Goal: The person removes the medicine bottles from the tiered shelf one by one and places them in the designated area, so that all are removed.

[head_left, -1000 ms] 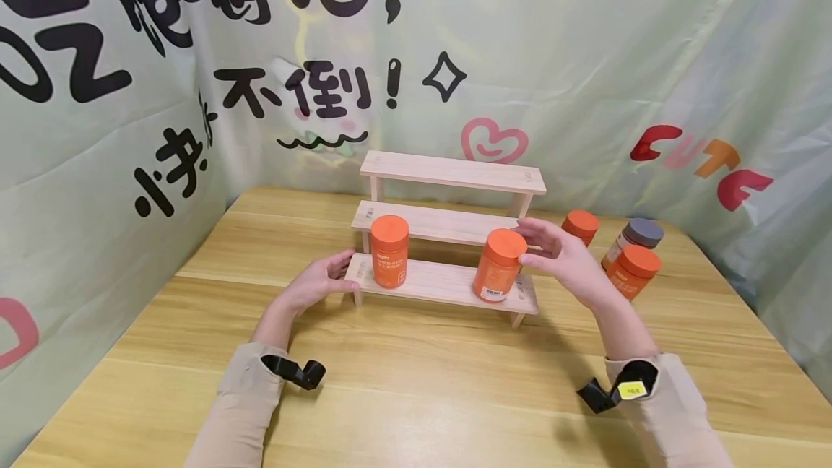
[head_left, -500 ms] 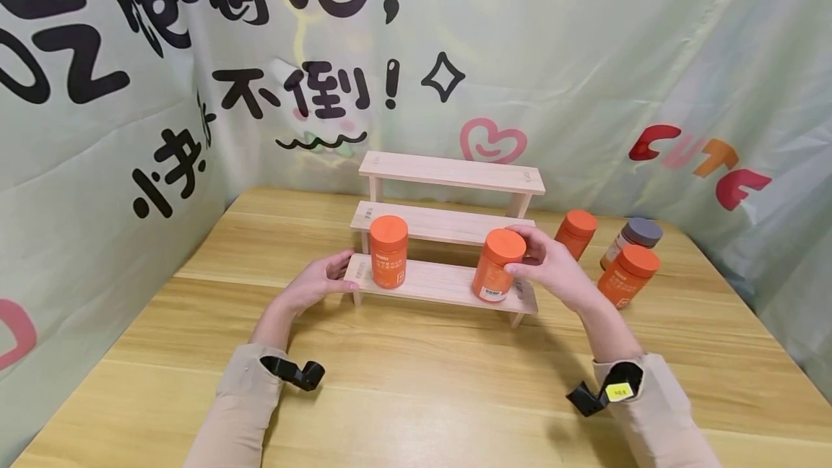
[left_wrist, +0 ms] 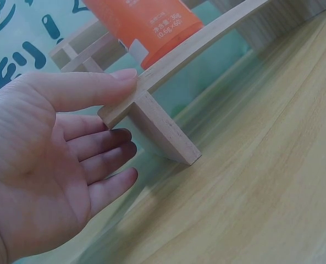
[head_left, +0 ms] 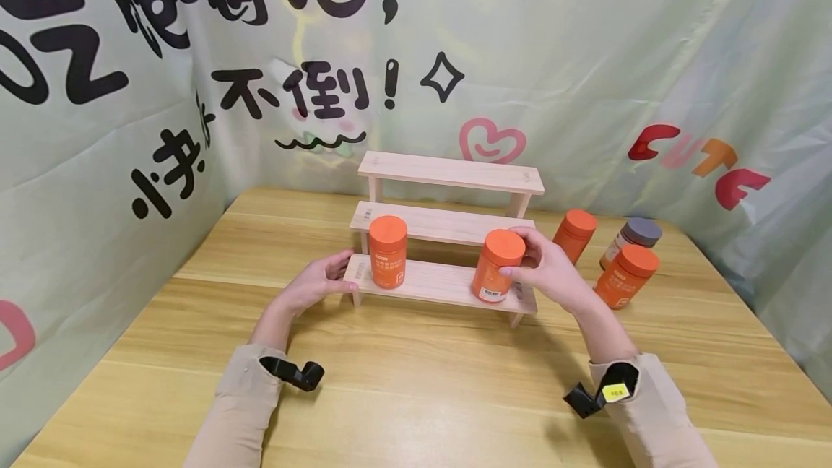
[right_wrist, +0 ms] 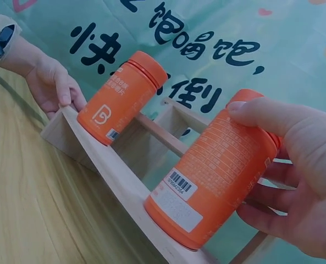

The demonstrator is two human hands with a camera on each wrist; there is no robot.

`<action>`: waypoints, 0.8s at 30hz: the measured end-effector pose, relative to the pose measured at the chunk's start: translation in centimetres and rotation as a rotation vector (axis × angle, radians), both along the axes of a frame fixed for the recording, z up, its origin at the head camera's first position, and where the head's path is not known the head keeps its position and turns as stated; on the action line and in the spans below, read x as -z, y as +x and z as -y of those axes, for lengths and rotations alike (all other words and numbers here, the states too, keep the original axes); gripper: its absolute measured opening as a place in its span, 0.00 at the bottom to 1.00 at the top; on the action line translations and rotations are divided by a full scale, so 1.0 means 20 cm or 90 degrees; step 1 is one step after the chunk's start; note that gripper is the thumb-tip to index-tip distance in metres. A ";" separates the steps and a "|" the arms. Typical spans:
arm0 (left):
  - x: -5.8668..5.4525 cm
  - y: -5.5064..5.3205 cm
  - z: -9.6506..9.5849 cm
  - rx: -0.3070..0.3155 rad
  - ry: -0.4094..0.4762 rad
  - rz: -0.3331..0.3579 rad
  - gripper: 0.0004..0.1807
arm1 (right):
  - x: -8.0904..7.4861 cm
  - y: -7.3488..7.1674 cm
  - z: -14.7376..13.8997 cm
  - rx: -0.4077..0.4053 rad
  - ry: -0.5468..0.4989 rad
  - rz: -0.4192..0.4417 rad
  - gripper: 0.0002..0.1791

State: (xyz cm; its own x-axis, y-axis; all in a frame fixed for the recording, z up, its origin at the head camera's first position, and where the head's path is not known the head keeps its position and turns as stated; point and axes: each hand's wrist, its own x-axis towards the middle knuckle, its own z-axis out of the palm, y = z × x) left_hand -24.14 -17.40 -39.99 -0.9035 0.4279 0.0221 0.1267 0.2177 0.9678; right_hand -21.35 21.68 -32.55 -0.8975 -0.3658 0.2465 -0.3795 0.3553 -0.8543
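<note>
A three-tier light wooden display stand (head_left: pixel 438 282) stands on the table. Near the left end of its lowest tier is an upright orange bottle (head_left: pixel 388 257); a second orange bottle (head_left: pixel 494 276) is upright near the right end. My left hand (head_left: pixel 317 284) pinches the lowest tier's left end, its thumb (left_wrist: pixel 99 89) on top and the other fingers around and below the edge. With the thumb on the near side and fingers behind, my right hand (head_left: pixel 557 271) grips the right-hand bottle, whose barcode label (right_wrist: pixel 179 184) shows low on its side in the right wrist view.
Right of the stand are an orange bottle (head_left: pixel 575 235), a bottle with a grey-blue lid (head_left: pixel 640 233) and another orange-lidded bottle (head_left: pixel 625 279). A printed cloth (head_left: pixel 572 56) hangs behind and along the sides of the wooden table (head_left: pixel 403 381).
My right hand has moved left, its thumb and fingers coming in around the right-hand bottle. The left hand, the stand and both bottles on it have stayed in place.
</note>
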 end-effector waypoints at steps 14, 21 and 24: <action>0.00 0.00 0.00 -0.003 -0.011 0.003 0.44 | -0.02 0.03 -0.03 0.042 0.003 -0.033 0.27; 0.00 0.00 0.00 -0.001 -0.013 0.003 0.44 | -0.04 0.05 -0.08 0.068 0.010 -0.026 0.29; 0.00 0.00 0.00 0.000 -0.011 0.003 0.44 | -0.04 0.05 -0.11 0.080 0.014 -0.022 0.29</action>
